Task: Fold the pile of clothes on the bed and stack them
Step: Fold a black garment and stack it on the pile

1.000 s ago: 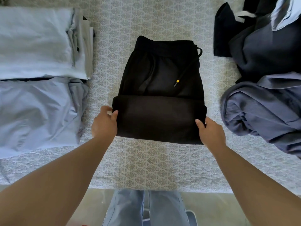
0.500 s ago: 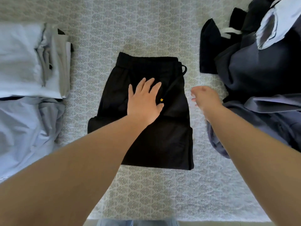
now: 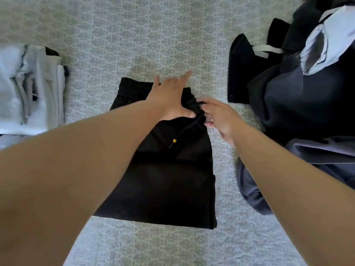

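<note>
Left hand (image 3: 171,100) fingers flat, pressing the far waistband of the black shorts (image 3: 165,169) mid-bed; right hand (image 3: 221,118) pinches the bunched waistband corner. Looks like final fold: next, likely bring the waistband near, then stack on the folded pile (image 3: 28,89) at left

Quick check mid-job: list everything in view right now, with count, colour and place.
black pants: one, black, folded, centre of bed
drawstring: one, black with yellow tip, lying on the pants
folded stack: one stack, pale blue and white, left edge of bed
unfolded pile: one heap, dark navy, black and light blue garments, right side
bedspread: one, grey-white patterned, under everything
left hand: flat, pressing the pants' waistband
right hand: fingers pinching the waistband's right edge
</note>
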